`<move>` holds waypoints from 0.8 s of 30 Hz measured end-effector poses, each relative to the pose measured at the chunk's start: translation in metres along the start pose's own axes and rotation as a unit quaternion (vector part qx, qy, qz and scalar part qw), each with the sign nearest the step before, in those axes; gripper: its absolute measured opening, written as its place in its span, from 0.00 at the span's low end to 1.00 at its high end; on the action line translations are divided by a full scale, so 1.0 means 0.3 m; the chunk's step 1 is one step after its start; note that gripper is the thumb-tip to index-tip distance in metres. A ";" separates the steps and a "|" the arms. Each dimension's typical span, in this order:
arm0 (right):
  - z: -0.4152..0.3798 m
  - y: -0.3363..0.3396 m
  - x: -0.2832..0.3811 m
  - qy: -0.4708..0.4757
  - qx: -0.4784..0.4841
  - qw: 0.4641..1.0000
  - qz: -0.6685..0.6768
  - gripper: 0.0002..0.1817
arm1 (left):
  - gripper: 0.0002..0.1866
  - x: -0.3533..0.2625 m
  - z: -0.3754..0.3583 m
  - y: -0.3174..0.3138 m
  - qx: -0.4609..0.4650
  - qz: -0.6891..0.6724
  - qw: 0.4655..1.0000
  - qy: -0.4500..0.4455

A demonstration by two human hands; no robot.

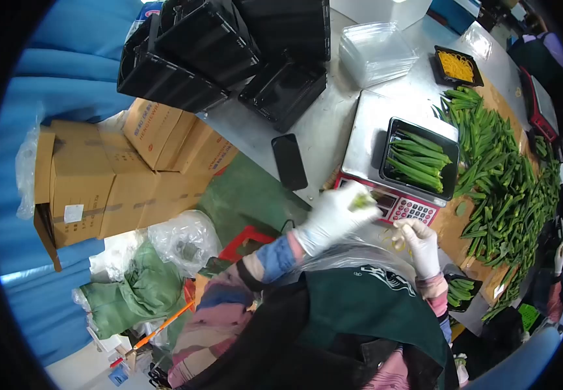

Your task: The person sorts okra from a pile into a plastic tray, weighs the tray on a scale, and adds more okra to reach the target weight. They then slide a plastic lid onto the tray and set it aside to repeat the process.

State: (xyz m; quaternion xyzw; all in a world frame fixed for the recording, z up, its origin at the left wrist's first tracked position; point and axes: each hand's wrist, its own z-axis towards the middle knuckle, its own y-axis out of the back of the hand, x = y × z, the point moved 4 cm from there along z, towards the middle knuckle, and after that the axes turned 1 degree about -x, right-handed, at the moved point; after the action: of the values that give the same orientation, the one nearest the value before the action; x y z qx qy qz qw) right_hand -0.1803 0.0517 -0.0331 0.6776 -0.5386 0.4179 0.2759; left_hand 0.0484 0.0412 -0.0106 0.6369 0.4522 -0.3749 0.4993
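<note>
My left hand [340, 218], in a white glove, is closed around a small bunch of green okra [362, 201] at the front edge of the scale. To its right, my gloved right hand [416, 242] pinches thin yellow rubber bands [396, 244]. A black tray of okra [418, 159] rests on the scale's metal plate [367, 133], beyond both hands. The scale's red front with its keypad [413, 210] lies between the hands and that tray.
Loose okra [499, 182] covers the table's right side. Behind are clear lids [375, 53], rubber bands in a tray [457, 66] and stacked black trays [210, 42]. A phone [289, 161] lies left of the scale. Cardboard boxes [80, 175] stand left; co-workers' hands [560, 257] show far right.
</note>
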 end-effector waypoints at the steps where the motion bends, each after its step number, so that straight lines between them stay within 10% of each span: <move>1: 0.011 -0.020 0.015 0.006 -0.005 0.999 -0.038 0.12 | 0.15 0.101 0.026 0.051 -0.053 0.030 0.995 0.083; 3: 0.037 -0.048 -0.021 -0.011 0.022 0.999 -0.034 0.13 | 0.16 0.270 0.065 0.114 -0.086 0.243 0.959 0.116; 18: 0.022 -0.163 -0.096 -0.032 0.015 0.999 0.002 0.12 | 0.10 0.363 0.109 0.323 -0.119 0.356 0.925 0.055; 24: 0.022 -0.212 -0.034 -0.006 0.060 0.997 -0.054 0.18 | 0.15 0.134 -0.022 0.433 -0.121 -0.018 0.987 0.108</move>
State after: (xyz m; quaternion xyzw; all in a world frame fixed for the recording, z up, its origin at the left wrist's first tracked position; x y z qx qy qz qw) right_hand -0.1182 0.0683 -0.0406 0.7235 -0.4770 0.4296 0.2539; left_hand 0.1845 0.0439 -0.0080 0.6003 0.5570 -0.2551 0.5141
